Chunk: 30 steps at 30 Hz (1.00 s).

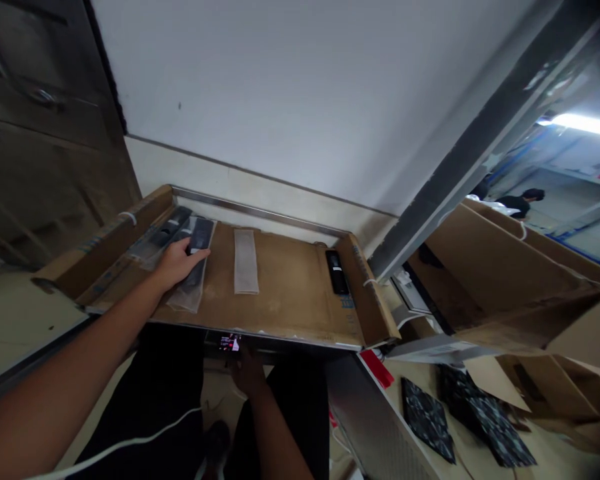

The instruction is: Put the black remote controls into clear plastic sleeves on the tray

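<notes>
My left hand [181,262] lies over a dark, bagged item [199,243] on the cardboard-lined tray [290,287], fingers partly closed around it. More dark items in clear bags [163,233] lie just left of it. My right hand [247,370] is below the tray's front edge, at a phone-like device with a lit screen [230,342]; it is dark there and its fingers are hard to make out. An empty translucent sleeve [246,261] lies flat mid-tray. Near the tray's right side is a black item [337,272] with a small white label.
A metal post [470,140] stands right of the tray, beside large open cardboard boxes [510,273]. Black patterned bags [427,417] lie on the floor. A white cable [140,441] crosses my lap. Another person [520,202] is far back at right.
</notes>
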Motion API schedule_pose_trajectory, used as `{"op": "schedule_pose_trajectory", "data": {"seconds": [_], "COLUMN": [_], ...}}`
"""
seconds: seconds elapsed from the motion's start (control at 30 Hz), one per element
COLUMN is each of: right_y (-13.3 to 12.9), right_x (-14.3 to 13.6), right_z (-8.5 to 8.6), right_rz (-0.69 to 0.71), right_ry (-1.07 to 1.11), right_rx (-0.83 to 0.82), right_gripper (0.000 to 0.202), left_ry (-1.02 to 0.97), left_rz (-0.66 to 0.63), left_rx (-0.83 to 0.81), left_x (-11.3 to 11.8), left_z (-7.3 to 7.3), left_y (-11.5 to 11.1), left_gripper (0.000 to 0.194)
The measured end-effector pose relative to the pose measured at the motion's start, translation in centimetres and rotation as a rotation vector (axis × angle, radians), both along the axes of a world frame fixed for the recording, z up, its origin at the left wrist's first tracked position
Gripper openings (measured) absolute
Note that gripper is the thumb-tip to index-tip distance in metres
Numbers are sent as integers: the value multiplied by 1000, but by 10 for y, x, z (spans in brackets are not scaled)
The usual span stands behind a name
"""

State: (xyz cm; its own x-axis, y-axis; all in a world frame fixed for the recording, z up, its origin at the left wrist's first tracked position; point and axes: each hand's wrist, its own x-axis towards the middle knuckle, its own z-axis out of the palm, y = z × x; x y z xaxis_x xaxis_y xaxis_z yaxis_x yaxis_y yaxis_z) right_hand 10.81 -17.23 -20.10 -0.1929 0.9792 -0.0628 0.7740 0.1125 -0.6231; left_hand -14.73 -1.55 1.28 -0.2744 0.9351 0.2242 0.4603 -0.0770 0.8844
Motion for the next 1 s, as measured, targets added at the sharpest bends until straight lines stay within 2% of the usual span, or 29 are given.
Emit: {"op": "schedule_pose_trajectory", "data": {"seconds": [0.1, 0.23, 0.43, 0.63, 0.87, 1.0], "right_y": [-4, -2, 3, 2, 7, 9], "right_x": [-5, -7, -2, -3, -4, -5], "right_z": [-9, -10, -17, -27, -25, -25], "right_rz": [27, 27, -22, -24, 3, 18], "right_ry": [-33, -41, 6, 6, -4, 15], "right_rx": [-21, -51, -72, -86, -130, -108], "right_gripper": [53, 46, 58, 59, 64, 64], "left_ry": [4, -18, -27, 41, 25, 8], "left_rz": [11, 2, 23, 12, 45, 39], "left_rx": [-15, -32, -48, -94, -123, -112], "left_x": [1, 3, 5, 6, 11, 11], "left_z": [1, 2, 6, 13, 21, 19], "left_y": [0, 0, -2, -6, -10, -9], "left_gripper": [26, 27, 29, 41, 37, 39]}}
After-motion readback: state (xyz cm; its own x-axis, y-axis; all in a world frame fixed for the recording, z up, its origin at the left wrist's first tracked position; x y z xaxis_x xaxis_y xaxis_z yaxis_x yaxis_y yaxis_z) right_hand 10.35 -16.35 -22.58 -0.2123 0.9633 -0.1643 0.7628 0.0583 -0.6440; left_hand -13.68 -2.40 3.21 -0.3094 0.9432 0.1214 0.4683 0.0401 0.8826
